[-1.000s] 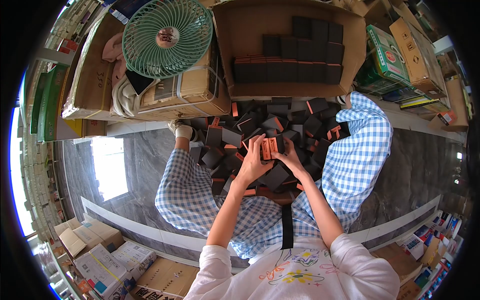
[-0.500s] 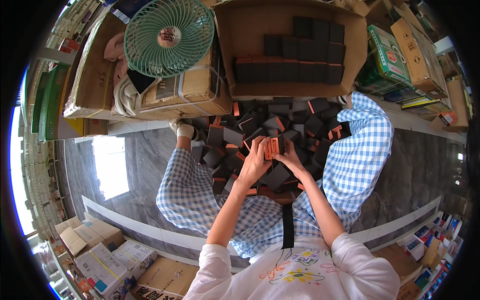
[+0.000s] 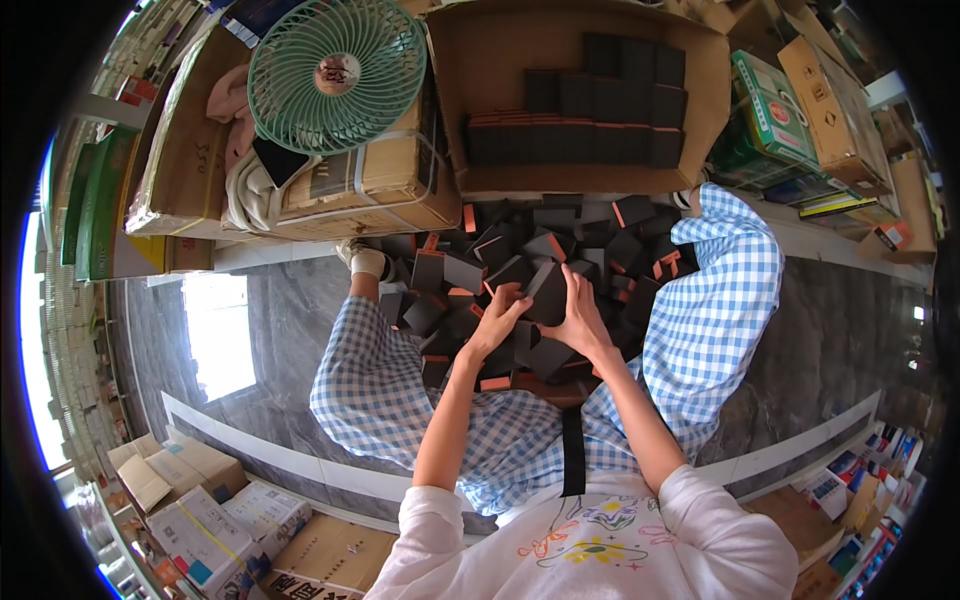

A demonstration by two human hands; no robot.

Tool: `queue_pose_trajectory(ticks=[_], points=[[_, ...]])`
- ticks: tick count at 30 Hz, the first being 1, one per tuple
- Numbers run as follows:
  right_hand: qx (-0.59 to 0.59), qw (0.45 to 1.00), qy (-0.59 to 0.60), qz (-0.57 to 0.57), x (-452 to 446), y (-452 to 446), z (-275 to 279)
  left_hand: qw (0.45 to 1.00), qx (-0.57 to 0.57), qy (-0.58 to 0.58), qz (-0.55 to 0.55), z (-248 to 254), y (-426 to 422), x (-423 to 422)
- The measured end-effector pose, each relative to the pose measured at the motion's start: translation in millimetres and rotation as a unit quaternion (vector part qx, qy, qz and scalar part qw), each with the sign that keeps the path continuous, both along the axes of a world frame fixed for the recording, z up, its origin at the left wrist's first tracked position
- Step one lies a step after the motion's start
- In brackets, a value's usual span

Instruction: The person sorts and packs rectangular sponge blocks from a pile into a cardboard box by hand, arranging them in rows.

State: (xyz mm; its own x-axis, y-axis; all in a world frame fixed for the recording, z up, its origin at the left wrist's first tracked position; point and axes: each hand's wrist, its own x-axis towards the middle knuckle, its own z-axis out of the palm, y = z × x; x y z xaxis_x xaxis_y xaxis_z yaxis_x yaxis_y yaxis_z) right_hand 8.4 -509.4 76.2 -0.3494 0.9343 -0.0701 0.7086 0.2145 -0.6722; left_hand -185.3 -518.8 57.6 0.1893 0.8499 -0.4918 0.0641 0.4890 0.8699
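Note:
Between my hands is a black box [image 3: 546, 294], its dark broad face turned up. My right hand [image 3: 582, 318] grips its right side, thumb below and fingers along the edge. My left hand [image 3: 500, 318] has its fingertips at the box's left side. Around and beneath both hands lies a loose pile of black and orange boxes [image 3: 427, 272] on the floor between my legs. Beyond the pile, a large open carton [image 3: 590, 178] holds rows of similar black boxes [image 3: 575, 143], stacked higher toward its right side.
A green fan [image 3: 337, 75] stands at the upper left over a strapped carton [image 3: 370, 190]. Beside it, an open carton [image 3: 180, 180] has cloth hanging over its edge. A green box [image 3: 775, 110] and more cartons are at the upper right. Further cartons [image 3: 205, 530] lie at the lower left.
The orange faces with lettering between my hands no longer show; a dark broad face does. My left hand has shifted slightly left, and my right hand's fingers have straightened upward along the box.

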Motion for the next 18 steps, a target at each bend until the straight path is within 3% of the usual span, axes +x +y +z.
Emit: queue_pose_trajectory(ticks=[6,10,12,13,15,16,18], points=[[-0.023,0.999,-0.018,0.043,3.0,-5.1,-2.4,0.989,0.043,0.122,-0.075,6.1,-1.5,-1.6],[0.001,0.999,-0.024,0.042,3.7,-3.9,4.0,0.99,0.065,0.119,-0.046,4.2,-0.8,-1.7],[-0.045,0.993,0.108,-0.014,3.0,1.1,9.2,0.995,0.06,0.077,0.002,7.3,2.4,-2.0],[-0.043,0.993,0.109,-0.011,4.2,3.9,7.2,0.995,0.062,0.078,0.005,9.9,4.3,-1.4],[-0.08,0.969,0.209,-0.102,4.0,9.7,2.2,0.996,0.019,0.012,0.091,19.1,7.8,-1.9],[-0.12,0.945,0.271,-0.142,4.6,12.8,13.8,0.995,-0.02,0.037,0.087,30.6,10.5,-2.1],[-0.066,0.951,0.245,-0.178,7.9,17.6,-1.5,0.995,0.012,0.019,0.095,26.3,18.0,-1.7]])
